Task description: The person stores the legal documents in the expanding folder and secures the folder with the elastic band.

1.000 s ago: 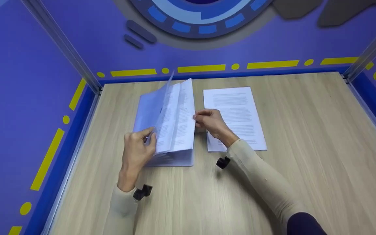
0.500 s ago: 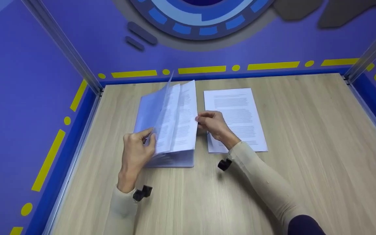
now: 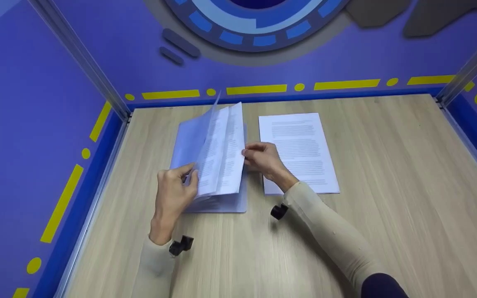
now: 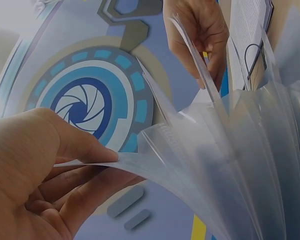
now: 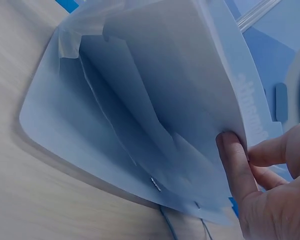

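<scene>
From where I stand, the purple-blue back wall (image 3: 238,74) rises behind everything, printed with a big ring emblem (image 3: 230,38) and a row of yellow dashes. Below it runs the pale wood-grain tabletop (image 3: 238,252). Left of its middle, toward the back, sits the translucent blue pocket folder (image 3: 188,145), spread apart with its clear pockets fanned and standing up at a slant. To its right, near but apart, a stack of printed pages (image 3: 302,145) lies flat, text upward, its lower left corner partly covered by the person's right arm.

Two beige sleeves (image 3: 329,227) reach in from the front edge. Between them a printed sheet (image 3: 233,153) stands tilted at the folder's right side; I can't tell how far it sits inside a pocket.

The left hand (image 3: 175,188) pinches the edge of a clear leaf between thumb and fingers, at the folder's lower left. The right hand (image 3: 264,160) has the printed sheet's right edge nipped between thumb and fingertips, beside the stack.

Small black devices (image 3: 181,245) hang at both wrists. Smallest of all, a thin blue cord (image 5: 167,222) trails from the folder's edge, a metal tip showing.
</scene>
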Tool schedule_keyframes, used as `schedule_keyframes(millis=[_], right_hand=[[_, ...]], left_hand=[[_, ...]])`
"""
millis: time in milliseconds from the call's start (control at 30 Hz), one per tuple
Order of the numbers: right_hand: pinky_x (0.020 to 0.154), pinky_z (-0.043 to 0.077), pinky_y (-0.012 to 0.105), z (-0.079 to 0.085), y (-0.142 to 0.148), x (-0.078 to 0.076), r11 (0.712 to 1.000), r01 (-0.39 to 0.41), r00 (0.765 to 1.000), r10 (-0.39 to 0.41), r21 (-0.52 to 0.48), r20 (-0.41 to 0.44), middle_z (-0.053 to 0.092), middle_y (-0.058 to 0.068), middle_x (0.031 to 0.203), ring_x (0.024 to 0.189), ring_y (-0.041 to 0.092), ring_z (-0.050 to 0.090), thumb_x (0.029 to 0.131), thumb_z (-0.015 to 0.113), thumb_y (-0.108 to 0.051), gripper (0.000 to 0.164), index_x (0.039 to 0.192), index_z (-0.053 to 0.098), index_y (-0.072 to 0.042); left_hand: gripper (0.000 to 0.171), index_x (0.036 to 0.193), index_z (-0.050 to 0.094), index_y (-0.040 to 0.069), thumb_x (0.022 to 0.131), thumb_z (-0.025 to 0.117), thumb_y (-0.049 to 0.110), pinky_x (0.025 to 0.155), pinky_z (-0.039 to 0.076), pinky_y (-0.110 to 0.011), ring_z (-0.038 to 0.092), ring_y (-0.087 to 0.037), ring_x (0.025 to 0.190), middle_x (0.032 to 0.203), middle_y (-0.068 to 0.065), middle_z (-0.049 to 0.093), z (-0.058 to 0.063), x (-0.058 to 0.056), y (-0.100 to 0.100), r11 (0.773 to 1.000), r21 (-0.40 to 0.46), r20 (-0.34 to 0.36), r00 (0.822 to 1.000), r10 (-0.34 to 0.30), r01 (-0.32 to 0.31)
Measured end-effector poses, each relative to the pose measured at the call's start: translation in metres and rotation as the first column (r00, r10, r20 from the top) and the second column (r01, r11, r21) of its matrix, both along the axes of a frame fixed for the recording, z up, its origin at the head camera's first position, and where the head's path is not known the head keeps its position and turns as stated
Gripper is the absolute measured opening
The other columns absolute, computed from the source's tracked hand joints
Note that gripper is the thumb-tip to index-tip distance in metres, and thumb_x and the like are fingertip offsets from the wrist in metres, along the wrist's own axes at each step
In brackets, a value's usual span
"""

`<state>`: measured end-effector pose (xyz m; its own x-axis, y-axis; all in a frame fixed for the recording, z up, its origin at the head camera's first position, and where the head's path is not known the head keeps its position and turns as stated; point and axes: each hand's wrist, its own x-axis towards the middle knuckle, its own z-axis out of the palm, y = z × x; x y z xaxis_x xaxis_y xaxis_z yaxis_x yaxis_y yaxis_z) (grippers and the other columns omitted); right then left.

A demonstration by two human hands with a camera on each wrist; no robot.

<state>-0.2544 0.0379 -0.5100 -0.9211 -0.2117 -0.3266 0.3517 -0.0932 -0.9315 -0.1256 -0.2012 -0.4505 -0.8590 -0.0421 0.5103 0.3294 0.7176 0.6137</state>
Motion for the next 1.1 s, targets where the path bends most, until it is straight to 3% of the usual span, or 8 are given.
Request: schedule_keyframes(millis=[167, 400, 1100], right_hand=[[0.085, 0.065, 0.035, 0.005, -0.001, 0.002, 0.999, 0.005, 0.999, -0.003, 0.033, -0.032, 0.071, 0.007, 0.102, 0.081, 0.013, 0.070, 0.097, 0.074, -0.005, 0.024, 0.121, 0.075, 0.002], [0.082, 0.065, 0.027, 0.009, -0.006, 0.004, 0.999, -0.013, 0.996, 0.018, 0.053, -0.084, 0.071, 0.013, 0.111, 0.090, 0.017, 0.073, 0.098, 0.074, -0.006, 0.027, 0.123, 0.074, 0.004], [0.075, 0.065, 0.026, 0.010, -0.036, 0.004, 0.996, 0.021, 0.994, -0.011, 0.087, -0.109, 0.077, 0.019, 0.104, 0.080, 0.015, 0.075, 0.095, 0.074, 0.000, 0.027, 0.120, 0.074, 0.010]], left_hand=[[0.020, 0.107, 0.080, -0.012, 0.089, 0.072, -0.008, 0.072, 0.066, -0.049, 0.080, -0.036, 0.085, 0.098, -0.028, 0.078, 0.000, 0.000, 0.000, 1.000, 0.000, 0.005, 1.000, 0.002, -0.002], [0.020, 0.107, 0.079, -0.012, 0.088, 0.073, -0.008, 0.074, 0.066, -0.048, 0.080, -0.038, 0.088, 0.099, -0.029, 0.078, 0.001, 0.000, 0.000, 1.000, -0.004, -0.006, 1.000, -0.001, 0.001], [0.019, 0.105, 0.080, -0.013, 0.088, 0.072, -0.008, 0.071, 0.066, -0.048, 0.080, -0.037, 0.084, 0.097, -0.028, 0.078, 0.001, 0.000, 0.000, 1.000, -0.012, -0.040, 0.999, -0.013, 0.013]])
